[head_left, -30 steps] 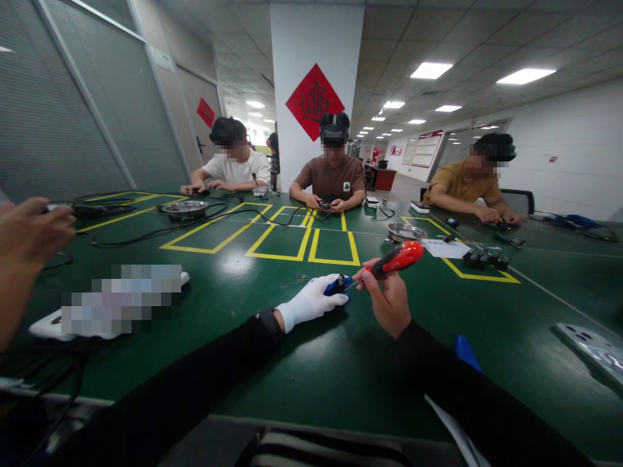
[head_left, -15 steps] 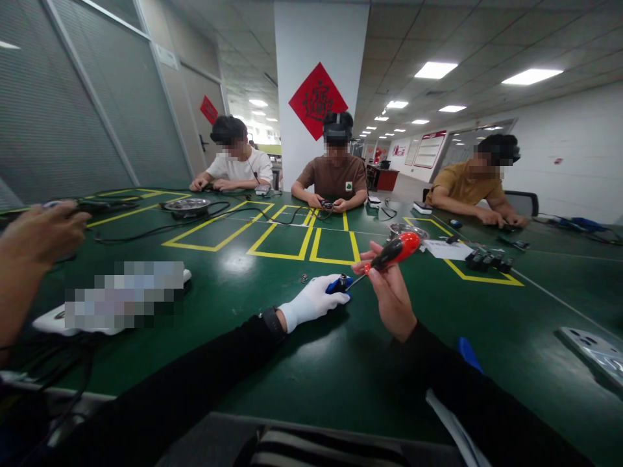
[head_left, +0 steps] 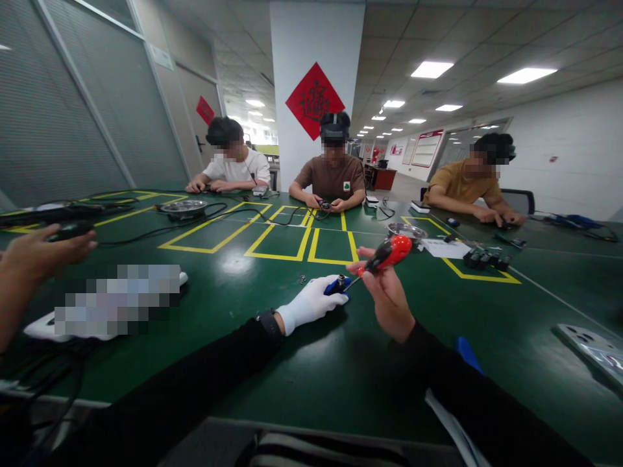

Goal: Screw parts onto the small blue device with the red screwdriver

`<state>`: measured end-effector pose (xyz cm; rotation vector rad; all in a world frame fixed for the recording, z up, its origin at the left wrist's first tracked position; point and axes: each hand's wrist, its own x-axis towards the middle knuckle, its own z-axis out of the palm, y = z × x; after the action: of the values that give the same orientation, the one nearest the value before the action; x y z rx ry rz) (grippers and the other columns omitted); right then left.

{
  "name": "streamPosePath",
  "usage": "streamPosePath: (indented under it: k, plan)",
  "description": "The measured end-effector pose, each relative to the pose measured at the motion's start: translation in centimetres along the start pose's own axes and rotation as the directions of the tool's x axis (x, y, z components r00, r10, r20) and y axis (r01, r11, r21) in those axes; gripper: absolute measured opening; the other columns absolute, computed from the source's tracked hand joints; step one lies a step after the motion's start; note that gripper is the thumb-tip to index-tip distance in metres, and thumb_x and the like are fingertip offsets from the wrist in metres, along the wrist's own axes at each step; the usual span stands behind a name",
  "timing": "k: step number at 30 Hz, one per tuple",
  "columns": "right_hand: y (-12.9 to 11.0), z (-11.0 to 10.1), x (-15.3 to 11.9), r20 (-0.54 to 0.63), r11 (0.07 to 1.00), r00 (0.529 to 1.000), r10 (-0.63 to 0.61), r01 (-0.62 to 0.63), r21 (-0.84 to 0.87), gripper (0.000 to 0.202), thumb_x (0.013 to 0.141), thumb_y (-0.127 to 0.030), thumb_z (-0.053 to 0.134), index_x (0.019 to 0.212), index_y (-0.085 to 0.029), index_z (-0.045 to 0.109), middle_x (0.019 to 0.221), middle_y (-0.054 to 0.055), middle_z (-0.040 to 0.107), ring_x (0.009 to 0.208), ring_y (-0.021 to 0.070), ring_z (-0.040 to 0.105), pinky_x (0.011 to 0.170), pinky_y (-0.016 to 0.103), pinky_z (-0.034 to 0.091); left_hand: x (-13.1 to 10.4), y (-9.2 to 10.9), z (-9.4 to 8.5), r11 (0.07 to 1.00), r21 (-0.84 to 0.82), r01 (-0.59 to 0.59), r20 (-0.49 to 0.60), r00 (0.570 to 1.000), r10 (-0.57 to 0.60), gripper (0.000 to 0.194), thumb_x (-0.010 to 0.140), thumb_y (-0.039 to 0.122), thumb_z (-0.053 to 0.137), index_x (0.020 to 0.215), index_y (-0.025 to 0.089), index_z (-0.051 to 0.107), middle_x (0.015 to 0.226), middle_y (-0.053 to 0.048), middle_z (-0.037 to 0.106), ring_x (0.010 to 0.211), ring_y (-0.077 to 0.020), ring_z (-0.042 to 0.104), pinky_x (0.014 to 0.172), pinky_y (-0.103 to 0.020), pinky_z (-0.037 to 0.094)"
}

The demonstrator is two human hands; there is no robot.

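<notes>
My left hand [head_left: 314,301], in a white glove, is closed around a small blue and black part [head_left: 337,285] just above the green table. A red and black screwdriver [head_left: 388,253] is in my right hand [head_left: 389,295], gripped between thumb and fingers near the collar of its handle. Its shaft slants down to the left, and the tip meets the blue and black part; the exact contact point is too small to make out. Several tiny metal pieces [head_left: 302,279] lie on the table just beyond my gloved hand.
A white power strip [head_left: 182,279] lies at the left, near another person's hand [head_left: 43,253] holding a dark object. Black parts [head_left: 487,258], white paper [head_left: 444,249] and a metal dish [head_left: 406,231] are at the right. A phone [head_left: 591,350] lies at the right edge. Three people sit opposite.
The screwdriver handle has dropped slightly and turned in my right hand. My left hand stays nearly still. At the left, the other person's hand has moved a little and now shows a dark rounded object.
</notes>
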<state>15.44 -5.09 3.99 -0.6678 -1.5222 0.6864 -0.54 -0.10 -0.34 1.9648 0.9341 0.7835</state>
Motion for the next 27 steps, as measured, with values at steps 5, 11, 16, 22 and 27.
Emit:
streamPosePath:
  k: [5,11,16,22,27]
  plan:
    - [-0.1,0.0,0.2,0.009,1.0,1.0,0.013,-0.013,0.012,0.016,0.082,-0.031,0.061,0.092,-0.021,0.054,0.096,0.005,0.062,0.08,0.0171,0.063,0.082,0.039,0.052,0.0,0.1,0.0,1.0,-0.012,-0.002,-0.002,1.0,0.002,0.029,0.077,0.039,0.057,0.096,0.016,0.058,0.073,0.001,0.059,0.057,-0.0116,0.051,0.057,-0.023,0.042]
    - [1.0,0.0,0.0,-0.077,0.994,0.997,0.018,-0.009,0.105,0.028,0.088,-0.03,0.05,0.114,-0.027,0.041,0.081,-0.003,0.052,0.061,0.0113,0.056,0.074,0.035,0.053,0.0,0.0,0.0,1.0,0.016,0.005,-0.012,1.0,-0.005,0.034,0.078,0.042,0.056,0.099,0.016,0.058,0.075,0.001,0.06,0.058,-0.0118,0.052,0.057,-0.024,0.042]
    - [1.2,-0.5,-0.1,-0.049,0.993,0.999,-0.023,0.017,-0.117,0.027,0.088,-0.031,0.049,0.114,-0.023,0.051,0.113,0.007,0.053,0.093,0.0181,0.059,0.089,0.039,0.047,0.0,-0.1,0.0,0.999,0.054,-0.005,-0.013,1.0,0.006,0.033,0.078,0.043,0.055,0.098,0.016,0.057,0.073,0.001,0.059,0.056,-0.0122,0.051,0.055,-0.024,0.042]
    - [1.6,-0.9,-0.3,-0.074,0.919,0.987,-0.144,0.106,-0.38,0.014,0.088,-0.03,0.05,0.089,-0.02,0.059,0.096,0.007,0.061,0.096,0.0223,0.057,0.09,0.041,0.043,-0.2,0.0,-0.2,0.997,0.075,-0.006,0.016,1.0,0.005,0.04,0.08,0.042,0.054,0.113,0.018,0.053,0.08,-0.002,0.062,0.056,-0.0121,0.053,0.054,-0.024,0.043]
    - [1.5,-1.0,-0.4,-0.111,0.914,0.991,-0.081,0.029,-0.404,0.017,0.088,-0.033,0.05,0.092,-0.019,0.058,0.088,0.005,0.063,0.079,0.0191,0.06,0.077,0.036,0.047,-0.3,0.1,-0.2,0.998,0.06,0.022,0.029,0.999,-0.024,0.047,0.077,0.039,0.057,0.119,0.018,0.051,0.086,-0.004,0.062,0.056,-0.0126,0.054,0.048,-0.022,0.042]
